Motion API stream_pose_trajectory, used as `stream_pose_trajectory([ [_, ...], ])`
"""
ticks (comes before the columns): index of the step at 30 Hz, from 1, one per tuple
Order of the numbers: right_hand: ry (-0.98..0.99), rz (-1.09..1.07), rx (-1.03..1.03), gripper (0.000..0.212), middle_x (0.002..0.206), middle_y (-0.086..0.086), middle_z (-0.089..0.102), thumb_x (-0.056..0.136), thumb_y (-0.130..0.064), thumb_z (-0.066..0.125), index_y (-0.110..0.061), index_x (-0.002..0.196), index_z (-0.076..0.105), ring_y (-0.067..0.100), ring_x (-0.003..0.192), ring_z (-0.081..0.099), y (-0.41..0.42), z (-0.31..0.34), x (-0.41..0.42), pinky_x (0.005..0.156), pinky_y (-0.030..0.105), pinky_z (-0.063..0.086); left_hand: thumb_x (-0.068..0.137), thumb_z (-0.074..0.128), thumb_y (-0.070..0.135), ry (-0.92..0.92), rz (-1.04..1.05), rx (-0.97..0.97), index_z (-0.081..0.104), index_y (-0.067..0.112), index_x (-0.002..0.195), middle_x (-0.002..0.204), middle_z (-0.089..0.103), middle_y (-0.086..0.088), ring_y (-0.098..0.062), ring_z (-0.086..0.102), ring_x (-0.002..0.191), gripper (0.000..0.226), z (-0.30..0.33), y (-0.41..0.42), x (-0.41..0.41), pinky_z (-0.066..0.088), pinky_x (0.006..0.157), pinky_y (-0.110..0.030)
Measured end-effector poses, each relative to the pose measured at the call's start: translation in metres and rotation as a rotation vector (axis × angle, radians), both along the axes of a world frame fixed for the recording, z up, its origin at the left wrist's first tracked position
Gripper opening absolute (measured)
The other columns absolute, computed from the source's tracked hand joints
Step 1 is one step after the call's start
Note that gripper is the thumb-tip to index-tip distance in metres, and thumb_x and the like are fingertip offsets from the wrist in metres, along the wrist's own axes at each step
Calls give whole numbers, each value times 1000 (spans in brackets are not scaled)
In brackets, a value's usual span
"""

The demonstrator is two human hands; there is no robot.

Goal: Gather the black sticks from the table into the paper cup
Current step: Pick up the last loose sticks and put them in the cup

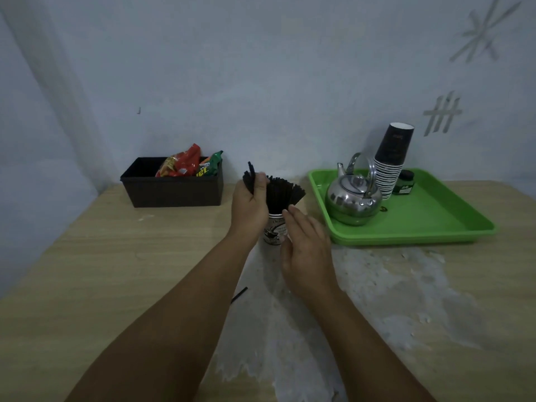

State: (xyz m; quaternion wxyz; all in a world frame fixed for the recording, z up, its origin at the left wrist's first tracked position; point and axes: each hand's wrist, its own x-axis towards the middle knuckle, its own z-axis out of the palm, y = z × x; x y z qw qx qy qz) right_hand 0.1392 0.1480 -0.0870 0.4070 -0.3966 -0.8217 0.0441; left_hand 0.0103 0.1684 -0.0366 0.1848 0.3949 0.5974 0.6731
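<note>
The black sticks (282, 192) stand fanned out in the paper cup (274, 229), which sits upright on the bench (116, 256) toward its far edge, about midway between the left and right sides. A smaller bunch of sticks (249, 178) is clamped in the left hand (251, 204), fingers closed around it, just above and left of the cup's mouth and touching the fanned bunch. The right hand (307, 250) is at the cup's right side with fingers loosely extended and slightly apart; whether it touches the cup cannot be told, and it grips nothing visible. One loose stick (239, 295) lies flat on the bench nearer the front edge, between the two forearms.

Toward the far left edge stands a dark box (171, 190) holding red and green snack packets (188, 165). By the far right corner rests a green tray (435, 221) carrying a metal kettle (352, 201), a stack of dark paper cups (390, 166) and a small dark jar (404, 184) just beside the stack. A pale, worn patch (391, 280) spreads over the bench surface in front of the tray.
</note>
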Motion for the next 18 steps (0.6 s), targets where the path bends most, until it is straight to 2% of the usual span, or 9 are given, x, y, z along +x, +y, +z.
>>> stream_pose_trajectory([
  [3,-1,6,-5,49,145,5,49,89,-11,56,-9,138,52,24,124,46,2,-1,0,105,34,33,96,51,31,53,-20,53,58,15,114,101,61,6,-11,61,98,25,-6,-3,2,51,88,-32],
  [5,-4,6,-19,49,145,5,49,90,-12,54,-10,139,51,26,126,46,3,-2,1,106,38,37,94,56,27,73,-32,54,51,17,126,107,52,19,0,55,102,34,-7,-7,3,47,92,-24],
  [7,-4,7,-27,49,145,5,50,90,-13,53,-10,139,50,26,126,46,3,-2,1,105,41,40,91,60,30,114,-38,22,46,19,132,106,46,27,18,49,96,44,-7,-11,3,42,86,-10],
  [9,-1,10,-33,50,144,5,50,90,-13,53,-10,139,50,25,127,46,2,-2,1,104,42,41,88,63,38,114,-53,-1,40,23,138,108,47,28,26,46,93,57,-6,-16,1,40,82,-3],
  [11,2,13,-40,50,144,4,50,90,-13,53,-10,140,49,24,127,45,1,-1,1,103,43,41,85,60,50,111,-43,15,27,26,146,124,48,16,17,47,104,73,-6,-21,-1,44,89,-14],
  [13,2,13,-36,50,143,5,51,89,-13,53,-11,139,49,23,127,45,0,0,2,101,43,42,87,49,60,218,15,64,20,28,148,142,38,9,1,44,120,75,-11,-27,-3,42,100,-31],
  [15,4,18,-23,50,140,5,52,89,-14,52,-11,139,49,24,125,46,0,0,2,100,44,43,95,37,53,408,34,119,19,24,149,152,28,5,-10,34,135,65,-15,-36,-3,34,110,-42],
  [18,11,21,-22,51,137,7,53,88,-17,45,-12,139,49,26,122,48,0,-1,2,98,44,44,99,30,41,607,-20,123,22,12,149,155,27,-4,-11,21,143,58,-18,-43,-4,22,116,-42],
])
